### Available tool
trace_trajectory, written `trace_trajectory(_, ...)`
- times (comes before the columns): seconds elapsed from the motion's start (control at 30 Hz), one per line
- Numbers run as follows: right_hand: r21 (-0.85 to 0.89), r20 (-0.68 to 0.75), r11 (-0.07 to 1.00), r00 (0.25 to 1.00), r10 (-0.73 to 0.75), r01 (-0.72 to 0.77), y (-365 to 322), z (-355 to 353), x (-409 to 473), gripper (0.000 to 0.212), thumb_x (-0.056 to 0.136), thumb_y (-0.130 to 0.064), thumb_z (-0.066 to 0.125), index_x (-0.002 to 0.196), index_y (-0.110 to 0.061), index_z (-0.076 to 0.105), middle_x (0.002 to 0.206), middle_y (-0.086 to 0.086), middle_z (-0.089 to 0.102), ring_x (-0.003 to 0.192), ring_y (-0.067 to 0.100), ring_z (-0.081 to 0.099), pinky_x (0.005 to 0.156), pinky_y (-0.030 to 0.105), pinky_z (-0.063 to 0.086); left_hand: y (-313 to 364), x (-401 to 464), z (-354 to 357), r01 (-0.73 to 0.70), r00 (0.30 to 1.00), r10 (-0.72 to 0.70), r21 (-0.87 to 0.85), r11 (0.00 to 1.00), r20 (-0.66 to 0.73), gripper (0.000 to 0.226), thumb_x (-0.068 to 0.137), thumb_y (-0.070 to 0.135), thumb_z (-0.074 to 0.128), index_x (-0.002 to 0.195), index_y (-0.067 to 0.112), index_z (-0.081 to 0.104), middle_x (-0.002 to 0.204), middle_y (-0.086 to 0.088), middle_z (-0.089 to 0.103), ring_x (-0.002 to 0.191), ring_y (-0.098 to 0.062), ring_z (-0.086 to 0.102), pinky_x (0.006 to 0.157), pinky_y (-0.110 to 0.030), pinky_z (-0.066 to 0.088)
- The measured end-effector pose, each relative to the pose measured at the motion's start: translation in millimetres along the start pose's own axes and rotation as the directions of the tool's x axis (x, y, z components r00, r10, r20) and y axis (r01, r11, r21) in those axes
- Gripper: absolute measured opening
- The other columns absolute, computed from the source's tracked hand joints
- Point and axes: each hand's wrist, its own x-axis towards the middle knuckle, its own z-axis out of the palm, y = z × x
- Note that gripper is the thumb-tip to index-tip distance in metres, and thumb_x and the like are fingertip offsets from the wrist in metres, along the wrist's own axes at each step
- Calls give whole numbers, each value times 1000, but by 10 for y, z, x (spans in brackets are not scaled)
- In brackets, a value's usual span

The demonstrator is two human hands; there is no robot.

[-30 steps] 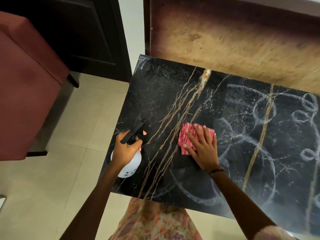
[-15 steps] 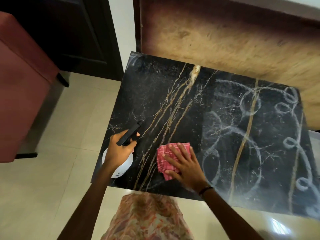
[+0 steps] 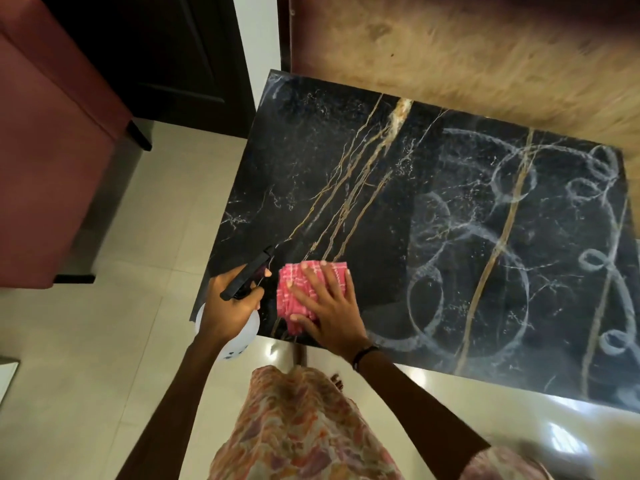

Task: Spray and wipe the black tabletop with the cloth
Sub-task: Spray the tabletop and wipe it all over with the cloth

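Right end of the table (image 3: pixel 311 161) is cut off by the frame edge; its near right corner blurs into floor glare. Lower body of the spray bottle (image 3: pixel 232 341) is mostly hidden behind the left hand (image 3: pixel 230 306); only the white base and black trigger head show. Markings on the base too small to read.

Left hand: fingers curled round the bottle neck, holding it at the table's near left corner, nozzle pointing up over the surface.

Right hand (image 3: pixel 329 306): flat, fingers spread and straight, pressing the folded pink cloth (image 3: pixel 298 289) on the black top near the front edge, just beside the bottle. Palm covers the cloth's near right part.

Whitish looped smears cover the right half of the top; left half looks darker.
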Motion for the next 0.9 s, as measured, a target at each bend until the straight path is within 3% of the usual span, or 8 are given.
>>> trace_trajectory(0.17, -100, 11, 987, 992, -125, 126, 395, 48, -624, 61, 93, -68, 29, 147, -39, 29, 156, 3, 28, 144, 33, 20, 113, 62, 12, -78, -235, -8, 107, 993, -109, -30, 994, -53, 35, 83, -7, 59, 61, 19, 58, 52, 12, 63, 53, -4, 61, 56, -12, 46)
trace_trajectory(0.3, -78, 40, 997, 999, 15, -12, 569, -79, -495, 64, 93, -69, 22, 148, -37, 26, 158, 4, 21, 146, 34, 13, 111, 63, 18, -190, -420, -54, 144, 986, -147, -38, 989, -78, 31, 82, -10, 58, 62, 14, 57, 47, 1, 56, 47, -8, 57, 53, -21, 44)
trace_trajectory(0.43, -42, 31, 993, 993, 110, -109, 155, -90, -18, 64, 92, -68, 23, 148, -37, 26, 159, 5, 21, 146, 36, 14, 112, 67, 7, -301, -598, -103, 155, 979, -164, -82, 985, -117, 31, 80, -14, 58, 57, 6, 57, 44, -2, 56, 39, -9, 48, 43, -16, 40)
trace_trajectory(0.57, -42, 50, 999, 999, -15, 17, -382, -58, 196, 62, 91, -64, 22, 143, -35, 38, 153, 6, 34, 141, 37, 27, 108, 70, 19, -343, -726, -126, 149, 976, -162, -99, 984, -147, 22, 71, 0, 59, 50, 5, 54, 45, -2, 57, 38, -12, 45, 42, -19, 38)
trace_trajectory(0.63, -43, 52, 996, 996, -77, 79, -495, 0, 145, 62, 90, -63, 21, 144, -35, 35, 154, 4, 33, 142, 36, 26, 109, 68, 17, -331, -758, -128, 139, 978, -151, -85, 987, -146, 17, 66, 6, 53, 49, 7, 53, 46, -2, 57, 38, -12, 45, 43, -18, 39)
trace_trajectory(0.77, -81, 38, 974, 977, -211, 213, -188, 84, -234, 62, 92, -63, 25, 146, -33, 30, 154, 3, 33, 141, 34, 29, 111, 65, 16, -277, -791, -69, 119, 985, -125, -58, 991, -115, 32, 75, -9, 57, 56, 17, 57, 47, 0, 58, 38, -9, 46, 44, -14, 40)
trace_trajectory(0.9, -105, 6, 979, 984, -178, 177, 364, 80, -691, 61, 93, -67, 26, 145, -36, 32, 153, 4, 34, 143, 33, 26, 111, 64, 22, -213, -802, 29, 139, 983, -144, -47, 989, -115, 33, 81, -13, 56, 56, 9, 55, 46, 7, 59, 43, -7, 53, 53, -23, 42)
